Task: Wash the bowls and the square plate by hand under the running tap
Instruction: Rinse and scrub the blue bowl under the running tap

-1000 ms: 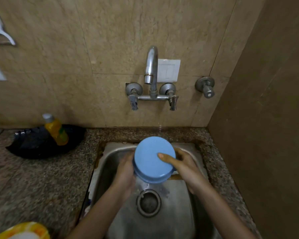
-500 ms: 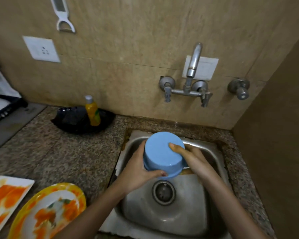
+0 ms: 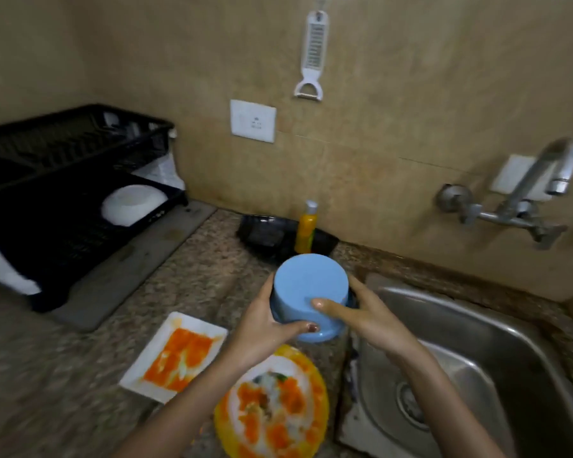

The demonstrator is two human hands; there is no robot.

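Your speckled stone tabletop (image 3: 80, 375) fills the left and middle of the view, with a black dish rack (image 3: 63, 226) at its far left and the steel sink (image 3: 510, 325) set into it on the right. Near you, just beside the sink's left edge, sits a yellow bowl (image 3: 323, 404) smeared with orange and white food. Touching its left side lies the white square plate (image 3: 192, 320), streaked with orange. You hold the blue bowl (image 3: 310, 279) upside down above the tabletop, over the far rim of the yellow bowl and just left of the sink. Your left hand (image 3: 265, 328) grips its left side with the thumb curled along the near rim. Your right hand (image 3: 364, 315) clasps the right side, thumb pressed on the wall. A white bowl (image 3: 133, 204) rests upside down in the rack. The tap (image 3: 536, 186) juts from the wall at the far right, blurred. A yellow bottle (image 3: 305, 231) stands against the wall behind the blue bowl, and a white peeler (image 3: 311, 57) hangs above.
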